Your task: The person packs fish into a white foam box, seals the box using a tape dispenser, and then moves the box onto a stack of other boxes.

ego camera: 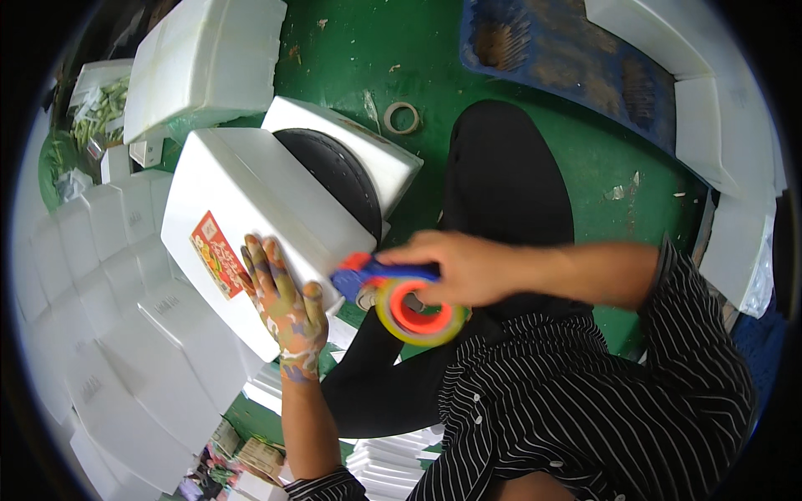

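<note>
My left hand (285, 307), in a camouflage-patterned glove, rests flat with fingers spread on a white foam box (207, 181). Its fingertips lie beside a red printed label (216, 253) on that box. In my bare right hand (467, 266) is a blue and red tape dispenser (354, 275), blurred, carrying a tape roll (420, 319) with an orange core. The dispenser's head is at the box's near right edge; I cannot tell whether it touches. A round black stand (332, 169) shows under the tilted box, against another white foam box (351, 134).
A loose tape roll (401, 118) lies on the green floor (351, 50). Stacked white foam boxes (138, 325) fill the left side, and more boxes (708, 125) line the right. A dirty blue plastic pallet (564, 62) lies at upper right. Green vegetables (103, 113) fill a box at upper left.
</note>
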`<state>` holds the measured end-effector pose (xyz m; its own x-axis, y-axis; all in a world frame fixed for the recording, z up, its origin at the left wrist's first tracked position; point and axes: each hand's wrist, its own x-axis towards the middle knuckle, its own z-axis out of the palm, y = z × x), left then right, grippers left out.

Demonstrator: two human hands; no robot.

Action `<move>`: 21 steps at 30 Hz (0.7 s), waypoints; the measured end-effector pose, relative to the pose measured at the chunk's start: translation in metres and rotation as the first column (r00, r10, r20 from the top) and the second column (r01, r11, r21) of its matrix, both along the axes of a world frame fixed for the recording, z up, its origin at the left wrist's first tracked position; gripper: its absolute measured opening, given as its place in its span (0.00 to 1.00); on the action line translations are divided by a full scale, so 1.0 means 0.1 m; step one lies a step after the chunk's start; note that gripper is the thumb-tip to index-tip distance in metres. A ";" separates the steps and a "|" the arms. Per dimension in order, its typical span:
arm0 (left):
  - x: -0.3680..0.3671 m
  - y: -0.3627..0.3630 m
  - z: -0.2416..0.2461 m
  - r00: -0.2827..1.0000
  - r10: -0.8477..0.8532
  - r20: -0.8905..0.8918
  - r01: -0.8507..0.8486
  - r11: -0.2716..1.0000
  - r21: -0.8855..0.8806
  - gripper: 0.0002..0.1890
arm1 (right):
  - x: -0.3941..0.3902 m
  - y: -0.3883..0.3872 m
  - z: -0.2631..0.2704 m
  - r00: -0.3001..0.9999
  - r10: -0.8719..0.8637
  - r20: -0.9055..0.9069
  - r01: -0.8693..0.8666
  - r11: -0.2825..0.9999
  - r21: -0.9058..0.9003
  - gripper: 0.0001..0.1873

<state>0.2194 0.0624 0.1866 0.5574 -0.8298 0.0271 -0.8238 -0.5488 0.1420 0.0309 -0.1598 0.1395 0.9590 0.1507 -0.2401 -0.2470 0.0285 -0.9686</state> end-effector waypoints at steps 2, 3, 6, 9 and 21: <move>-0.06 -0.30 -0.05 0.994 0.105 0.028 -0.106 0.994 0.025 0.33 | -0.43 0.11 0.05 0.994 0.026 -0.107 -0.022 0.999 0.033 0.35; 0.02 -0.48 -0.19 0.991 0.132 -0.005 -0.132 0.990 -0.057 0.32 | -0.60 0.16 0.10 0.986 0.043 -0.160 -0.032 0.997 0.070 0.36; 0.73 -1.41 -0.41 0.985 0.172 -0.013 -0.163 0.897 -0.410 0.26 | -1.04 0.44 0.11 0.966 -0.073 -0.246 0.103 0.988 0.113 0.37; 1.82 -1.51 0.05 0.959 0.272 -0.080 -0.269 0.785 -0.558 0.23 | -0.97 0.49 0.18 0.973 -0.116 -0.199 0.137 0.986 0.097 0.37; 0.21 0.09 0.03 0.998 -0.043 0.051 0.038 0.995 0.090 0.38 | -0.84 0.25 -0.08 0.859 -0.474 -0.196 0.512 0.807 0.294 0.36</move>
<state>0.2400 0.0713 0.1897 0.5228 -0.8522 -0.0197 -0.8508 -0.5231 0.0497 -0.0527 -0.1346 0.1311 0.8960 -0.2483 -0.3682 -0.2157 0.4813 -0.8496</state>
